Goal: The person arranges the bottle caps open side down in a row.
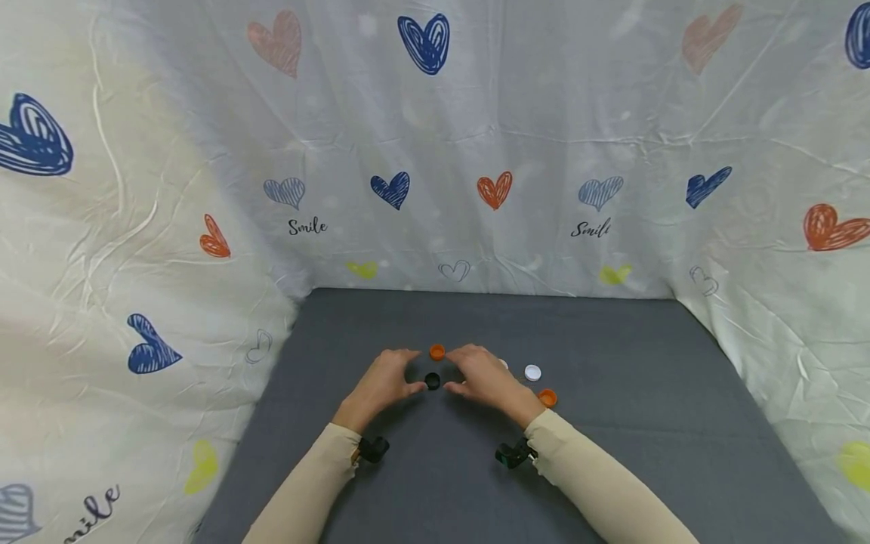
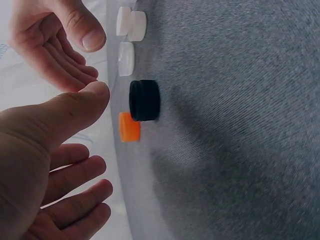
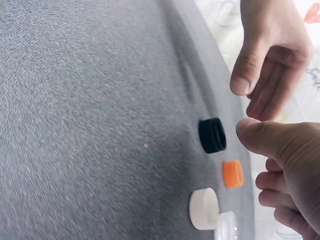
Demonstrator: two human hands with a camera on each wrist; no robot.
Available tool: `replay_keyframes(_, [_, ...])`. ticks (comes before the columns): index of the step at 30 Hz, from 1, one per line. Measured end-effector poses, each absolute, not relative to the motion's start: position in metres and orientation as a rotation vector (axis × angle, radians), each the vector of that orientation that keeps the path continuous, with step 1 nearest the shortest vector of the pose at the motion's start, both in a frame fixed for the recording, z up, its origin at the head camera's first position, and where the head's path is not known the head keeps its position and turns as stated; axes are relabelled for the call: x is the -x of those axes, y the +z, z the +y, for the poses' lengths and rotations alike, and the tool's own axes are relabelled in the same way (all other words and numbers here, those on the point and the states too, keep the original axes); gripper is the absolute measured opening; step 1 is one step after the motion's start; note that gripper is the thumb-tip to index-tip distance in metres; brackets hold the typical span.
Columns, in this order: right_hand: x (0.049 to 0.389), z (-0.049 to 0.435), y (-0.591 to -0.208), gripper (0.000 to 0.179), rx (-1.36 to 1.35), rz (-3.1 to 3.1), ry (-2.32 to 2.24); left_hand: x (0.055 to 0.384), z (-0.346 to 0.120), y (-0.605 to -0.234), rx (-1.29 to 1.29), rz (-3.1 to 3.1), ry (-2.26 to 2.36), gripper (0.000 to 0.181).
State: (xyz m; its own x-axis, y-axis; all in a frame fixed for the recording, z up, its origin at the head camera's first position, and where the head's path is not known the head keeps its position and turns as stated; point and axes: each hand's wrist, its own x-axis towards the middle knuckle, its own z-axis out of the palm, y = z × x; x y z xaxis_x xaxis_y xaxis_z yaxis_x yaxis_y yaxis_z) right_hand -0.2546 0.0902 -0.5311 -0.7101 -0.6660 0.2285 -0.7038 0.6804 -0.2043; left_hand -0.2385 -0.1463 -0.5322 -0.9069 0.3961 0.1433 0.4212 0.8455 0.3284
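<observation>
A black bottle cap lies on the grey cloth between my two hands, its ribbed side showing in the left wrist view. Just beyond it sits an orange cap. My left hand hovers to the left of both, fingers relaxed and nothing held. On their right, my right hand mirrors it, also without anything in its grasp. Both thumbs point inward close to the black cap, and the fingers reach toward the orange one.
To the right of my right hand lie a white cap, a second white cap partly hidden by that hand, and another orange cap beside the wrist. A white curtain with printed hearts hangs behind the grey table.
</observation>
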Motion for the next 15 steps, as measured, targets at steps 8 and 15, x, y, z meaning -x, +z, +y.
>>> replay_keyframes(8, [0.254, 0.078, -0.541, 0.050, -1.164, -2.723, 0.432, 0.241, -0.144, -0.548, 0.659, -2.970, -0.496, 0.062])
replay_keyframes(15, [0.256, 0.071, -0.551, 0.050, -1.154, -2.746, 0.362, 0.241, -0.143, -0.554, 0.654, -2.969, -0.505, 0.058])
